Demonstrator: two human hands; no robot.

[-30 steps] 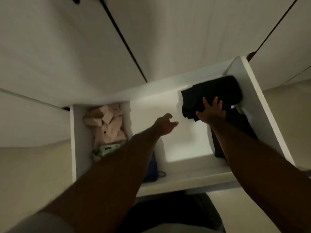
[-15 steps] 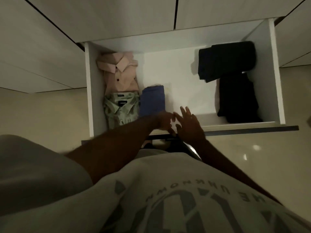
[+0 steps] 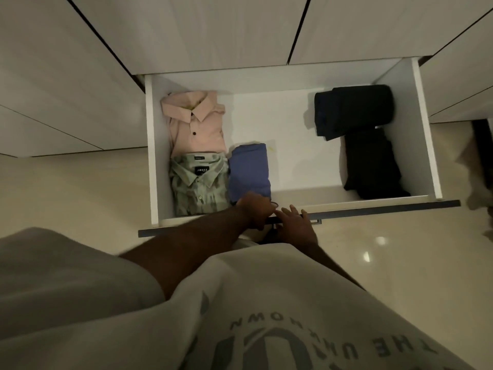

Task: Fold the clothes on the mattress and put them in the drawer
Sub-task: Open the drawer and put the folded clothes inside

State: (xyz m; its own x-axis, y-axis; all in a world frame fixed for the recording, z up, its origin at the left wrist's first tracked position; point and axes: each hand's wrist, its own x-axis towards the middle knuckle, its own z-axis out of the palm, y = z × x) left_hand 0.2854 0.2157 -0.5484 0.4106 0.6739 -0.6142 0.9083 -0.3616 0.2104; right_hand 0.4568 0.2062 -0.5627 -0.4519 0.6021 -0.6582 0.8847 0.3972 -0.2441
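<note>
Legibly, "JAMAICA" label on green shirt

A home bedroom: white wardrobe, open drawer holding folded shirts

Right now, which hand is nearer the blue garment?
Left. The left hand sits at the near edge of the blue garment, over the drawer front; the right hand lies beside it, farther right along that front.

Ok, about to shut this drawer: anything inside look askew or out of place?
Only the dark folded garment at the drawer's back right: it lies slightly crooked, overlapping the black garment in front.
</note>
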